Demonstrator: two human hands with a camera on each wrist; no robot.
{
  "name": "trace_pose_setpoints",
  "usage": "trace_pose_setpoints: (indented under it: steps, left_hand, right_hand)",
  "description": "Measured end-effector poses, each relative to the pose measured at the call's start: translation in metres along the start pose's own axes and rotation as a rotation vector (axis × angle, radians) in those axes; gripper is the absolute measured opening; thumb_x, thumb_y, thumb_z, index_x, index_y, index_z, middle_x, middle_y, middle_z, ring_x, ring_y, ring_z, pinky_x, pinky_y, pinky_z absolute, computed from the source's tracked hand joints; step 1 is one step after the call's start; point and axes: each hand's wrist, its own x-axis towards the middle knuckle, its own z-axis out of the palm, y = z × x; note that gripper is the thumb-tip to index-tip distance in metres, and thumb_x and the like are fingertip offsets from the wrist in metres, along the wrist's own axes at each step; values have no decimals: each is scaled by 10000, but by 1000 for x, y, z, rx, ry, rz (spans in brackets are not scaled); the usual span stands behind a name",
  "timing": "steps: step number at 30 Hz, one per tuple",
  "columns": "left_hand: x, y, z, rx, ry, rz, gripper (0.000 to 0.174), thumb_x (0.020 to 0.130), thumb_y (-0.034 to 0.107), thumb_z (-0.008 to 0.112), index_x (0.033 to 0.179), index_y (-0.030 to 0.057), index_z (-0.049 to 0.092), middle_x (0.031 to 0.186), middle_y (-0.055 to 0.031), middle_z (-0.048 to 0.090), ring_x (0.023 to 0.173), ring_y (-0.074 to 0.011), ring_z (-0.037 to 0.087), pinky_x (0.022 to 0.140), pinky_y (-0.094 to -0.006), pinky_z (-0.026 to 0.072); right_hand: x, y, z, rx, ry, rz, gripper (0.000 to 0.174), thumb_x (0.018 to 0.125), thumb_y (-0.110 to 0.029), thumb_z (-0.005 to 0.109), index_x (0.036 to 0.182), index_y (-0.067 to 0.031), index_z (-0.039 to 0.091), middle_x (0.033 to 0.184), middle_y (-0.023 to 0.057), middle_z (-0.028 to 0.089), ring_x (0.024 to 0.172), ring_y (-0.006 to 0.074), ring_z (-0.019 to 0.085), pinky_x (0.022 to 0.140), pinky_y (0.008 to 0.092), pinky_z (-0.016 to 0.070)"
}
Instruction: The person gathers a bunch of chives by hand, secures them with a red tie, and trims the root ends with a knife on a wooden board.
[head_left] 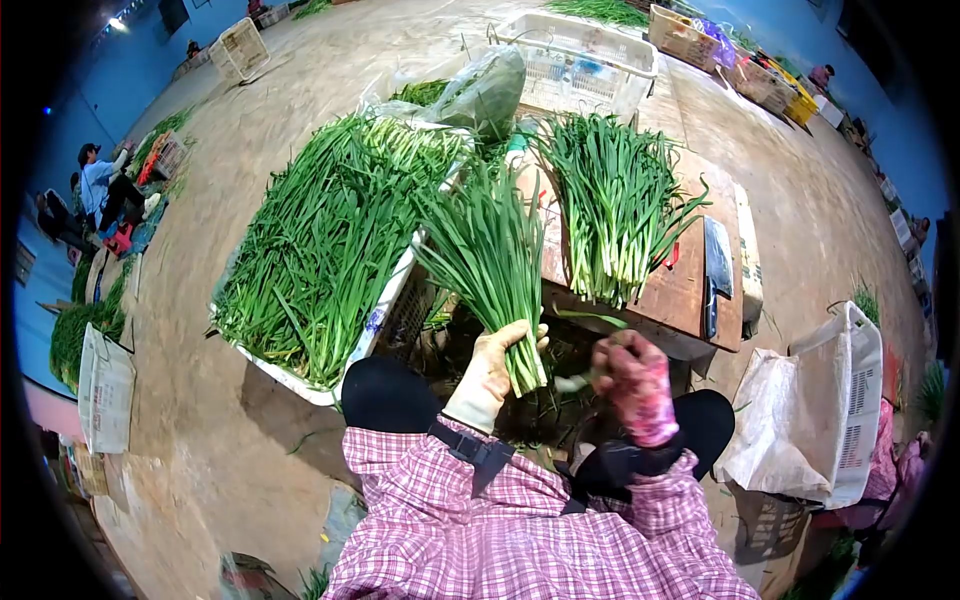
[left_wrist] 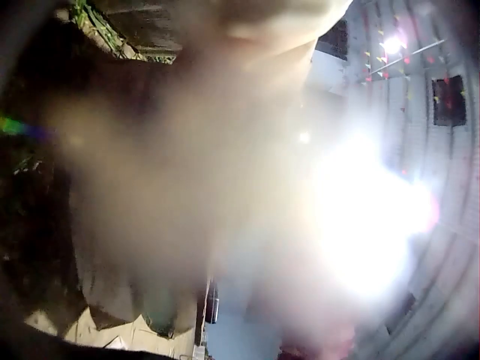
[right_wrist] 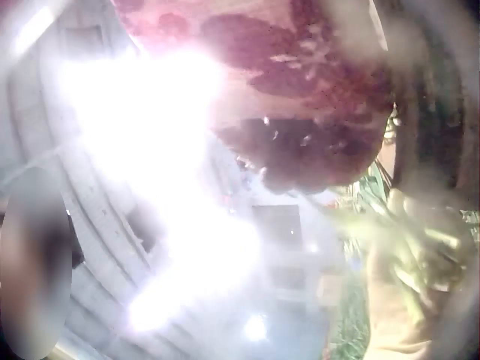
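My left hand, in a pale glove, grips a bunch of garlic chives low on the stems, with the leaves fanning upward and away. Just to its right, my right hand, in a pink-stained glove, has curled fingers and pinches a loose chive leaf. The right wrist view shows the stained glove at close range and a blurred green strip between its fingertips and the bunch's stem ends. Glare and blur hide most of the left wrist view.
A white crate heaped with chives stands at the left. On the wooden board lie another chive bunch and a knife. Behind stands a white basket; a lined crate is at the right. A person sits far left.
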Motion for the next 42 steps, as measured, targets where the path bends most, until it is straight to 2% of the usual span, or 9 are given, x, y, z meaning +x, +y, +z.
trace_pose_setpoints:
  steps: [4,6,8,19,30,32,34,38,42]
  left_hand:
    - [3,0,-9,6,3,-44,373,924,131,652,1260,-26,621,1095,-152,715,928,-227,710,832,-346,599]
    - [-2,0,-4,-15,7,-54,383,921,141,660,1264,-24,618,1081,-154,719,922,-234,714,831,-347,599]
    - [-2,-4,-7,-24,-76,-33,410,945,179,627,1301,-21,597,1152,-148,702,971,-235,703,829,-339,594]
    - [9,-14,-23,-287,-375,-66,532,978,308,543,1366,-56,519,1311,-181,632,960,-249,687,863,-375,568]
    - [-4,-12,-10,-44,-21,136,248,900,62,686,1129,-32,666,974,-132,732,790,-227,714,714,-345,596]
    - [-8,-6,-11,45,-4,130,285,889,44,661,1165,-22,653,1008,-97,724,857,-210,714,779,-330,586]
    - [-17,0,-2,51,0,210,277,879,22,653,1154,-12,656,1018,-89,720,863,-209,716,773,-330,587]
    - [-16,-2,-10,53,-32,227,275,868,28,691,1140,0,660,1013,-92,717,853,-214,719,753,-339,594]
    - [-12,-3,-23,111,-94,203,289,874,63,703,1141,-37,655,958,-134,735,835,-237,724,760,-347,598]
  right_hand:
    - [19,-8,-48,-1351,-28,-34,321,896,-223,736,1126,-11,668,961,131,728,857,208,699,761,320,553]
    - [26,-5,-17,-1464,-1,-207,391,865,-258,768,1163,-26,667,982,151,726,891,256,707,828,350,549]
    - [31,0,33,-1325,-13,23,374,825,-218,802,1109,-6,681,966,146,732,882,220,705,789,331,536]
    - [55,57,20,-818,79,198,251,921,-130,688,1085,60,671,805,114,724,664,156,698,592,303,553]
    - [58,51,25,-1459,-21,26,243,873,-232,734,1015,-35,717,879,155,738,816,292,724,721,374,561]
    - [70,33,37,-1394,52,-292,228,892,-244,720,1032,-64,720,902,147,741,813,278,727,742,366,574]
    - [94,15,48,-1284,3,-488,275,927,-235,686,1160,-89,689,924,126,745,808,253,731,747,359,588]
    - [146,-23,81,-1695,-87,-241,575,887,-294,717,1405,-136,524,956,153,739,916,320,713,859,395,566]
    - [198,-14,49,-1569,-164,-272,261,887,-268,721,1079,-92,739,959,152,742,880,279,710,811,374,573]
